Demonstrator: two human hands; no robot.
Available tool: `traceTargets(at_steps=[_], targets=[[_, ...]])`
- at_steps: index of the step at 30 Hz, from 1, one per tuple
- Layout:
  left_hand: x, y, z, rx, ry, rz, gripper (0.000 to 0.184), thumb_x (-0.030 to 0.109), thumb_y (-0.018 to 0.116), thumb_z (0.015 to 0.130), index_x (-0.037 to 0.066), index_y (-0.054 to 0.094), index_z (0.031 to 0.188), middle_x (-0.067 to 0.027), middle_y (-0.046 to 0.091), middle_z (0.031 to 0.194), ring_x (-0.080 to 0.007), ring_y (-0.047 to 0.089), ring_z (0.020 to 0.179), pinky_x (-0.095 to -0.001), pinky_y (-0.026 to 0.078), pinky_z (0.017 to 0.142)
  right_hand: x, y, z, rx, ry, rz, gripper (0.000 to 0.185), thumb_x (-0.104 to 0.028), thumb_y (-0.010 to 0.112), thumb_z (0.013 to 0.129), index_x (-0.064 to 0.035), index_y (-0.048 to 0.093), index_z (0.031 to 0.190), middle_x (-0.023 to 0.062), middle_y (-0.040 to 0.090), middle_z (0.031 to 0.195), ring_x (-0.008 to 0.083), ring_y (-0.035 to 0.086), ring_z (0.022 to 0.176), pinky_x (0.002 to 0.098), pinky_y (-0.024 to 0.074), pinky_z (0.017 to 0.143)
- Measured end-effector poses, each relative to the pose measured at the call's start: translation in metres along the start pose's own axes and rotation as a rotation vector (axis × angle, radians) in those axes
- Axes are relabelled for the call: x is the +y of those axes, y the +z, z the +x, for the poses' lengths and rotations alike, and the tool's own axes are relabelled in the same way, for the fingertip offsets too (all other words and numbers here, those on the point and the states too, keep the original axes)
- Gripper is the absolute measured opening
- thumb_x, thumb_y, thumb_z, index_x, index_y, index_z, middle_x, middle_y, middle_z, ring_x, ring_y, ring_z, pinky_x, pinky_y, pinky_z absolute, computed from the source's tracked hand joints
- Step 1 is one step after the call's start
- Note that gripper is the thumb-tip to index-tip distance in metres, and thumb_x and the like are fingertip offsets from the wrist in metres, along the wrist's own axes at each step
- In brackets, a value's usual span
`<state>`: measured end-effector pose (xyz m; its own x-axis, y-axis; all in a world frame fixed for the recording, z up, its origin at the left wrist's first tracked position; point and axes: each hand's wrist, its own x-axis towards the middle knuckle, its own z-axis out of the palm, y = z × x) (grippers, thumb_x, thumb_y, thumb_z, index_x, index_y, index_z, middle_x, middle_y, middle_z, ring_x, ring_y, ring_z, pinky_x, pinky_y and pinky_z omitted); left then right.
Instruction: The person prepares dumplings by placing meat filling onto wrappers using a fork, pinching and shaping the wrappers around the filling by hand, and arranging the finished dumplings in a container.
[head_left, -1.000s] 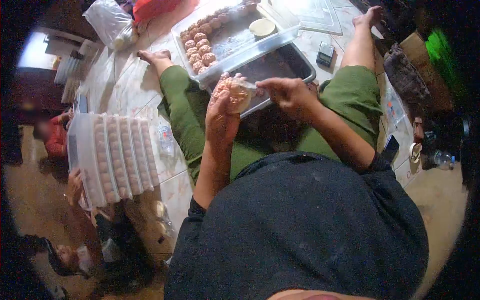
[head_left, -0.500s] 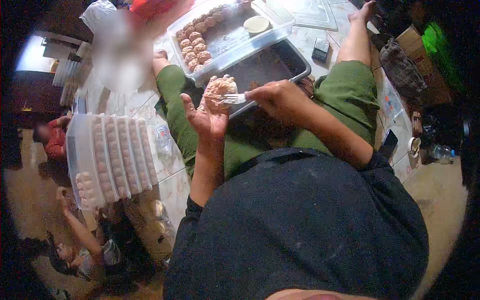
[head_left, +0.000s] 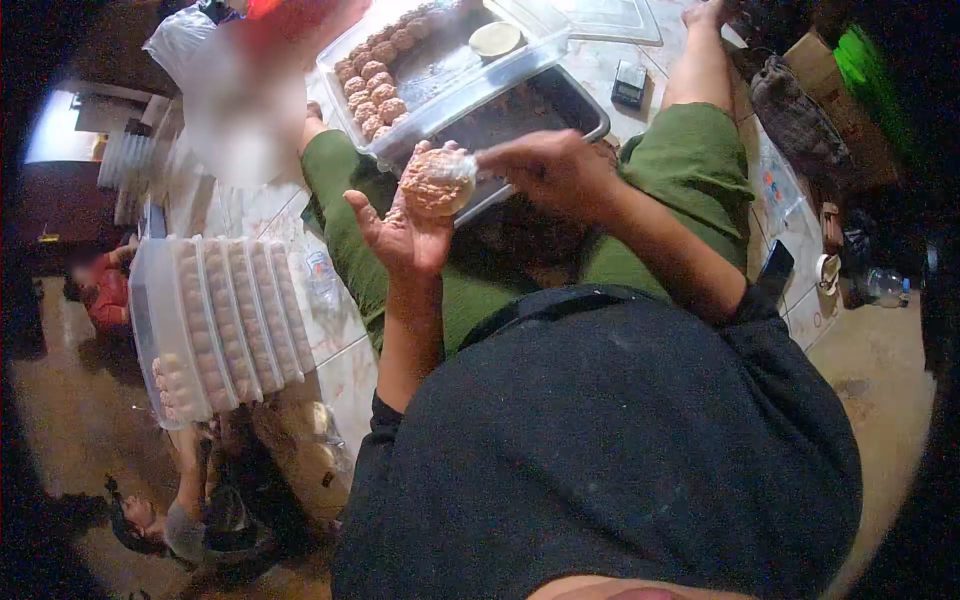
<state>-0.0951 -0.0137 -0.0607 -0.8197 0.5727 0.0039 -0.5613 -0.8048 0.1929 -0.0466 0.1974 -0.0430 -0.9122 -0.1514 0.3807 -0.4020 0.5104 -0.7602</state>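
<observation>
In the head view my left hand (head_left: 405,235) is palm up, holding a round dumpling wrapper heaped with pinkish meat filling (head_left: 432,178) on its fingers; the thumb sticks out to the side. My right hand (head_left: 550,165) grips a white plastic fork (head_left: 458,166), blurred by motion, with its tines against the filling's upper right. Just beyond the hands is a dark tray (head_left: 510,115) with smears of filling. A clear plastic container (head_left: 440,75) rests over its far side, with rows of dumplings (head_left: 370,85) along two sides and a stack of round wrappers (head_left: 497,40).
Stacked clear containers of dumplings (head_left: 225,320) stand at left, near two other people. A small digital scale (head_left: 629,83) and a clear lid (head_left: 605,20) lie on the tiled floor ahead. A phone (head_left: 776,262) and a plastic bottle (head_left: 886,288) are at right.
The fork has moved up across the filling, which now looks rounder and more spread over the wrapper. The view has shifted slightly. At lower left another person's arm has moved.
</observation>
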Motion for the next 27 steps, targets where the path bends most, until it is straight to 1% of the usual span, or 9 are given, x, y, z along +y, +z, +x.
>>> traceTargets(at_steps=[6,8,9,10,12,15,18,23,27], targets=[[-0.006,0.008,-0.001,0.123,0.055,0.227,0.100,0.073,0.040,0.073,-0.007,0.026,0.131,-0.0254,0.038,0.128,-0.0336,0.039,0.120,-0.0458,0.028,0.103,0.005,-0.002,-0.006,-0.014,0.012,0.105,0.020,-0.006,0.061,0.079,-0.0051,0.065,0.099,0.0083,0.066,0.079,0.0141,0.059,0.064,0.0305,0.0480,0.060],[-0.005,0.010,0.000,0.145,0.087,0.427,0.101,0.076,0.035,0.073,-0.005,0.026,0.131,-0.0227,0.046,0.121,-0.0315,0.044,0.114,-0.0455,0.031,0.100,0.003,-0.013,-0.001,0.004,0.233,0.331,0.020,-0.014,0.061,0.082,-0.0028,0.065,0.097,0.0041,0.065,0.077,0.0099,0.056,0.065,0.0260,0.0462,0.059],[0.002,-0.014,0.007,-0.142,-0.052,0.255,0.101,0.079,0.029,0.072,-0.004,0.031,0.128,-0.0181,0.054,0.104,-0.0284,0.051,0.099,-0.0422,0.038,0.092,0.013,-0.014,0.002,-0.014,0.269,0.393,0.021,-0.016,0.061,0.082,-0.0023,0.065,0.097,0.0030,0.064,0.078,0.0089,0.055,0.065,0.0245,0.0456,0.059],[-0.007,-0.005,0.007,-0.062,-0.115,0.395,0.100,0.080,0.029,0.071,-0.004,0.034,0.124,-0.0141,0.055,0.092,-0.0250,0.053,0.086,-0.0390,0.041,0.086,0.024,-0.016,0.008,-0.033,0.292,0.453,0.022,-0.018,0.061,0.083,-0.0017,0.065,0.097,0.0020,0.064,0.078,0.0079,0.054,0.065,0.0231,0.0450,0.059],[-0.016,-0.006,0.010,-0.099,-0.244,0.615,0.105,0.082,0.029,0.067,-0.003,0.029,0.127,-0.0164,0.056,0.095,-0.0275,0.056,0.087,-0.0399,0.045,0.082,0.049,-0.009,0.012,-0.255,0.536,0.381,0.025,-0.021,0.061,0.084,-0.0004,0.065,0.097,0.0010,0.064,0.081,0.0056,0.054,0.068,0.0203,0.0441,0.059],[-0.025,0.001,0.002,0.025,-0.396,0.733,0.113,0.084,0.032,0.062,0.001,0.014,0.137,-0.0190,0.053,0.112,-0.0275,0.057,0.099,-0.0383,0.047,0.084,0.061,0.006,0.009,-0.422,0.510,0.497,0.023,-0.019,0.061,0.083,-0.0006,0.065,0.097,0.0012,0.064,0.079,0.0057,0.055,0.064,0.0196,0.0442,0.056],[-0.026,-0.012,0.007,-0.078,-0.451,0.621,0.103,0.079,0.033,0.069,0.005,0.014,0.138,-0.0163,0.051,0.115,-0.0245,0.056,0.099,-0.0364,0.047,0.085,0.054,0.007,0.007,-0.526,0.519,0.631,0.020,-0.018,0.061,0.083,-0.0001,0.065,0.091,0.0012,0.063,0.073,0.0072,0.055,0.057,0.0209,0.0447,0.053],[-0.019,-0.046,0.011,0.135,-0.433,0.719,0.096,0.070,0.041,0.075,0.004,0.011,0.138,-0.0160,0.047,0.121,-0.0242,0.052,0.105,-0.0367,0.046,0.085,0.067,0.022,0.010,-0.434,0.378,0.455,0.017,-0.016,0.057,0.085,0.0000,0.058,0.089,0.0002,0.058,0.078,0.0078,0.051,0.073,0.0253,0.0439,0.067],[0.007,0.007,0.004,0.197,-0.199,1.002,0.081,0.026,0.059,0.081,0.007,0.006,0.140,-0.0189,0.037,0.131,-0.0285,0.037,0.122,-0.0385,0.035,0.096,0.093,0.031,0.024,-0.234,0.315,0.537,0.015,-0.019,0.050,0.089,-0.0048,0.055,0.088,-0.0001,0.059,0.078,0.0068,0.053,0.069,0.0239,0.0438,0.061]])
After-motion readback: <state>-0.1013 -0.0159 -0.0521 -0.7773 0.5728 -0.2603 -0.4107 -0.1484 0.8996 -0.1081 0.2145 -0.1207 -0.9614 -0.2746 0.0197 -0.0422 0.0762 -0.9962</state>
